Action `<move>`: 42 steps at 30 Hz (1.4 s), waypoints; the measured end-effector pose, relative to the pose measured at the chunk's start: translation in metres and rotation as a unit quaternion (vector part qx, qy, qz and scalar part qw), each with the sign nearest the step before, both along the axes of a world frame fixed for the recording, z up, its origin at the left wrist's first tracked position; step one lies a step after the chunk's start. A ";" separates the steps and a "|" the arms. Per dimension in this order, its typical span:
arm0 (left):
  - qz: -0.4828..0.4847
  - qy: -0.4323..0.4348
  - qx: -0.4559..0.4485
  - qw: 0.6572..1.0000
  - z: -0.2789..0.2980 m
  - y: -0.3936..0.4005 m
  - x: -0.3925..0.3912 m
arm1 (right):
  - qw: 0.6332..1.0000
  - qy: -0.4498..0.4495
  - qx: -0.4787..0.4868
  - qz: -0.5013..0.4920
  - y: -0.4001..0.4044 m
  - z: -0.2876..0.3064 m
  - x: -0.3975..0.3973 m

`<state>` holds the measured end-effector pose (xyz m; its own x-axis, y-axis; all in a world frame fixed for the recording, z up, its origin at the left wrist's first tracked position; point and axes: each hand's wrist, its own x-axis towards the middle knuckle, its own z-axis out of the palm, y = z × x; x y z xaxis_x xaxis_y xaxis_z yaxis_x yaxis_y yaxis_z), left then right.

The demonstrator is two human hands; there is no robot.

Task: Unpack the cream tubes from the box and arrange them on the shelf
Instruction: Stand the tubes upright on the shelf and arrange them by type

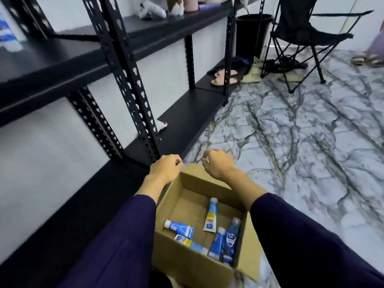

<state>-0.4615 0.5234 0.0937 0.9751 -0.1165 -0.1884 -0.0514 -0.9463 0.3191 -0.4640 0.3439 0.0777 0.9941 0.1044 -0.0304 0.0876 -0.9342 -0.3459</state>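
An open cardboard box (188, 265) stands on the floor beside the black metal shelf (126, 65). Several blue and white cream tubes lie loose on its bottom, among them a white-bodied tube (211, 217) and a dark blue tube (231, 240). My left hand (165, 168) hovers at the box's far left corner with its fingers curled. My right hand (218, 165) is over the far wall, fingers curled too. Neither hand shows anything in its grasp. Dark purple sleeves cover both forearms.
The lowest shelf board (187, 121) carries a small white and red packet (161, 125) and sandals (223, 76) further along. A folding chair (301, 36) and a black bin (252, 34) stand beyond on the marble-patterned floor (301, 142). A person's sandalled feet (367, 60) show at the far right.
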 end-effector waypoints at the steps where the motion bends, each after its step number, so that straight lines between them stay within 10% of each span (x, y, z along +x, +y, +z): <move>1: 0.000 0.016 -0.003 1.000 -0.020 -0.003 0.001 | 1.000 0.022 0.005 -0.004 -0.003 -0.020 0.000; 16: 0.037 0.214 -0.053 0.975 -0.275 0.020 -0.005 | 0.972 0.222 0.029 -0.067 0.004 -0.265 -0.015; 29: -0.033 0.286 -0.045 0.957 -0.347 0.054 -0.004 | 0.925 0.258 0.186 -0.208 0.025 -0.344 -0.011; 37: -0.066 0.326 -0.056 0.941 -0.349 0.057 -0.009 | 0.981 0.190 0.035 -0.030 0.000 -0.339 -0.018; 42: 0.003 0.309 -0.087 0.947 -0.348 0.054 -0.010 | 0.954 0.240 -0.097 0.154 -0.009 -0.336 -0.007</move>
